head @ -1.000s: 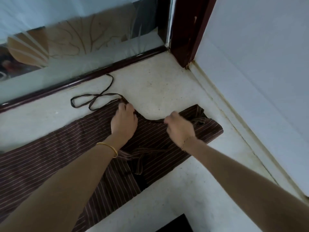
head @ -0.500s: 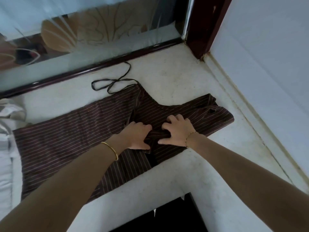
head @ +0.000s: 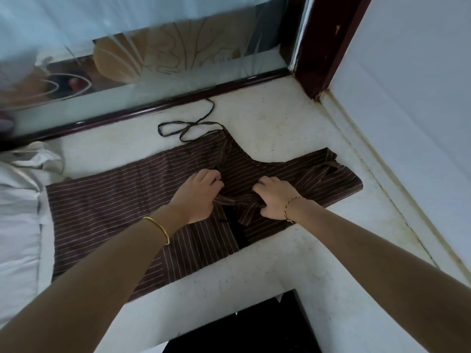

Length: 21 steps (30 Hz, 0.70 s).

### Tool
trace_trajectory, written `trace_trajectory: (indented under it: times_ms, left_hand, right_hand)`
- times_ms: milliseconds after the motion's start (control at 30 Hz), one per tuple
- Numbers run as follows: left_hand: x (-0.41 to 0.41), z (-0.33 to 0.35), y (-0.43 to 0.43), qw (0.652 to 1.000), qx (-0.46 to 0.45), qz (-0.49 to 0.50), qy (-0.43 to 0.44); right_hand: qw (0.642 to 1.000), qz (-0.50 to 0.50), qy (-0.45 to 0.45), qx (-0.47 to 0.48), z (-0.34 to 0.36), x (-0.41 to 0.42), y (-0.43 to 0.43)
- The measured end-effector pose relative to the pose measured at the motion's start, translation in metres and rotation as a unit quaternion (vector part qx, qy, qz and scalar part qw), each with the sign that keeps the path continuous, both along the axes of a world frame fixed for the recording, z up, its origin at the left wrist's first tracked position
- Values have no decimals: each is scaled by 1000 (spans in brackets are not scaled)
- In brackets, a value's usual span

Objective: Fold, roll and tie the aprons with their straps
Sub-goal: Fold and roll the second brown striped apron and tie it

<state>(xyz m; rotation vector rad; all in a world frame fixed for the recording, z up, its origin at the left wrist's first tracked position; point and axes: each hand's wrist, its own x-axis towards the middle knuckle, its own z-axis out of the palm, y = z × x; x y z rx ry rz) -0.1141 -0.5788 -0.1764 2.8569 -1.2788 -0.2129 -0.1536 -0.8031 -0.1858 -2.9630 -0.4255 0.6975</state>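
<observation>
A dark brown apron (head: 107,207) with thin pale stripes lies spread flat on a white stone ledge (head: 254,273). One thin strap (head: 183,127) loops on the ledge behind the apron, toward the window. My left hand (head: 197,197) and my right hand (head: 276,200) sit close together at the apron's middle. Both grip a bunched fold of the striped cloth (head: 237,200) between them, fingers curled into it. A second strap (head: 328,165) lies on the apron's right end.
A frosted glass window with a dark wooden frame (head: 163,105) runs along the back of the ledge. A white wall (head: 407,123) closes the right side. White cloth (head: 20,200) is piled at the left. A dark gap (head: 244,327) opens at the ledge's front.
My hands came back from the apron's far edge to its middle and took hold of a bunched fold there. The camera view shifted left, revealing the white cloth.
</observation>
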Motion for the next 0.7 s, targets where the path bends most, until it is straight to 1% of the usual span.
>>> trace_trajectory:
  times_ms: [33,100,167,200,267,333,400,467,500,567,633,700]
  left_hand:
    - [-3,1,5,1000,-17,3,-4]
    - [-13,2,14,999,-28,14,43]
    - [-22,-5,20,994,5,33,101]
    - [-25,-10,21,992,29,42,112]
    - [-29,-14,22,991,57,61,107]
    - [-30,-14,23,991,41,80,97]
    - [-33,-11,23,990,-2,99,103]
    - [-39,-9,24,983,-23,102,149]
    - [-44,-9,24,979,-8,93,181]
    - [-54,-16,21,970,61,65,225]
    - [-61,-23,16,965,133,44,221]
    - [-64,-25,12,964,169,34,203]
  right_hand:
    - [1000,7,-11,21,0,-1,8]
    - [999,30,-7,33,-3,-6,24]
    - [998,50,3,28,-10,-14,37]
    - [998,54,3,32,-14,-18,42]
    - [997,56,-5,50,-18,-25,48]
    - [995,58,-23,74,-19,-30,51]
    - [992,53,-65,98,-18,-32,46]
    - [988,61,-101,105,-18,-36,39]
    - [987,75,-101,98,-18,-39,36]
    - [989,117,-65,62,-22,-44,32]
    - [987,158,-34,11,-26,-49,31]
    - [983,178,-35,-20,-30,-49,30]
